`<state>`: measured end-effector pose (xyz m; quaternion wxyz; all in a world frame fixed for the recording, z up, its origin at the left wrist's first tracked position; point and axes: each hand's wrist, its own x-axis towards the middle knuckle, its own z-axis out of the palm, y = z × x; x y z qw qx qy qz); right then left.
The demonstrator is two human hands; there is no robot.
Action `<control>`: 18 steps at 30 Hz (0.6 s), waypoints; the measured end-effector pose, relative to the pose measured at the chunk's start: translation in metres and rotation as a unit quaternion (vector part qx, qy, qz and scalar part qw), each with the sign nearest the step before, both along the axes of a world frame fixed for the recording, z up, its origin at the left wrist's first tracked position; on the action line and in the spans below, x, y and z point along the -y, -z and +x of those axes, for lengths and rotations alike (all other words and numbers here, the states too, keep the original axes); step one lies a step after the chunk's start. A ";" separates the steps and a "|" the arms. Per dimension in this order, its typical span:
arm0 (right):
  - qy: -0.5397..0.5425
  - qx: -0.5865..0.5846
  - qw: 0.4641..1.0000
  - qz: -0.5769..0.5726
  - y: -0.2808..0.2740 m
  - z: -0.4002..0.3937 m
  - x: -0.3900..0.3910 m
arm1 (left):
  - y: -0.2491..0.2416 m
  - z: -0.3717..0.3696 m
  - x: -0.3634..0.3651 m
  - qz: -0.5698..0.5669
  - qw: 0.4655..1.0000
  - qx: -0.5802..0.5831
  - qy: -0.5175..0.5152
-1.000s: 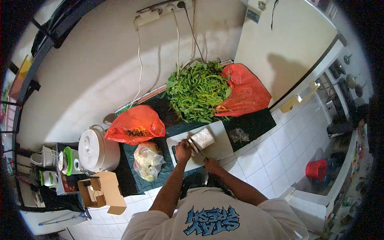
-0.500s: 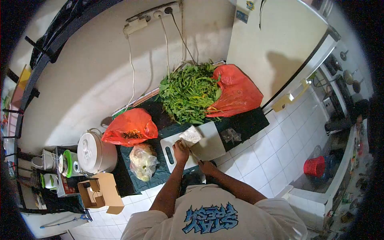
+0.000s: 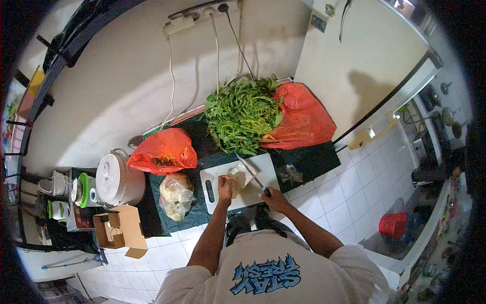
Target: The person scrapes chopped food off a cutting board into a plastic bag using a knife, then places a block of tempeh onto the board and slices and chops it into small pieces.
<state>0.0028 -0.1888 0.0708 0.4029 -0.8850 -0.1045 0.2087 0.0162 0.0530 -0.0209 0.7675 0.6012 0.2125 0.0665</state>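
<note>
On the white cutting board [image 3: 269,169] lies a pale, speckled block [image 3: 246,175], tempeh by its look. My left hand [image 3: 225,188] is closed at its near left side, on a brownish part [image 3: 236,185] of it. A knife [image 3: 250,169] is gripped by the handle in my right hand [image 3: 276,200], over the right part of the board. Its blade slants up and to the left, passing over the block in this view.
Leafy greens [image 3: 238,116] and a red plastic bag [image 3: 306,119] fill the back of the dark-covered table. Left of the board are a clear bag [image 3: 176,197], another red bag [image 3: 164,152] and a white rice cooker [image 3: 112,175]. A crumpled clear wrapper [image 3: 290,174] lies right.
My right hand has moved up and right, raising the knife so its blade now points away from me. My left hand has shifted slightly left, and a brownish part of the block now shows.
</note>
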 end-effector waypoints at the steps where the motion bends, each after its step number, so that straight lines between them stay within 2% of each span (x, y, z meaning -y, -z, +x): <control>1: -0.015 0.005 1.000 0.009 -0.004 0.015 -0.006 | -0.007 0.002 0.004 0.001 1.000 0.000 0.002; 2: -0.029 0.011 0.999 0.018 -0.008 0.028 -0.012 | -0.012 0.005 0.005 -0.109 0.994 0.009 0.014; 3: -0.037 0.092 0.995 0.026 -0.002 0.041 -0.020 | -0.018 0.008 0.005 -0.217 0.976 0.016 0.027; 4: -0.045 0.172 0.983 0.033 0.001 0.052 -0.027 | -0.027 0.010 0.003 -0.249 0.967 -0.020 0.045; 5: -0.041 0.173 0.983 0.036 0.003 0.061 -0.031 | -0.036 0.011 0.001 -0.246 0.968 -0.020 0.048; 7: -0.099 0.211 0.969 0.080 -0.005 0.079 -0.036 | -0.054 0.015 -0.002 -0.269 0.950 -0.077 0.136; 9: -0.127 0.232 0.960 0.089 -0.020 0.088 -0.034 | -0.071 0.020 0.009 -0.231 0.961 -0.047 0.147; 11: -0.174 0.063 0.974 0.134 -0.038 0.088 -0.025 | -0.081 0.025 0.023 -0.194 0.969 -0.015 0.154; 12: -0.191 0.158 0.958 0.144 -0.025 0.086 -0.021 | -0.084 0.027 0.030 -0.180 0.969 -0.017 0.170; 13: -0.192 0.158 0.958 0.146 -0.019 0.084 -0.017 | -0.094 0.027 0.038 -0.167 0.968 -0.020 0.185; 15: -0.162 0.080 0.983 0.038 -0.008 0.076 -0.008 | -0.099 0.021 0.049 -0.160 0.968 -0.008 0.192; 17: -0.117 0.087 0.989 0.032 0.013 0.066 -0.003 | -0.084 0.019 0.054 -0.108 0.965 0.027 0.236; 18: -0.073 0.093 0.993 0.025 0.013 0.061 -0.001 | -0.090 0.019 0.060 -0.075 0.970 -0.002 0.233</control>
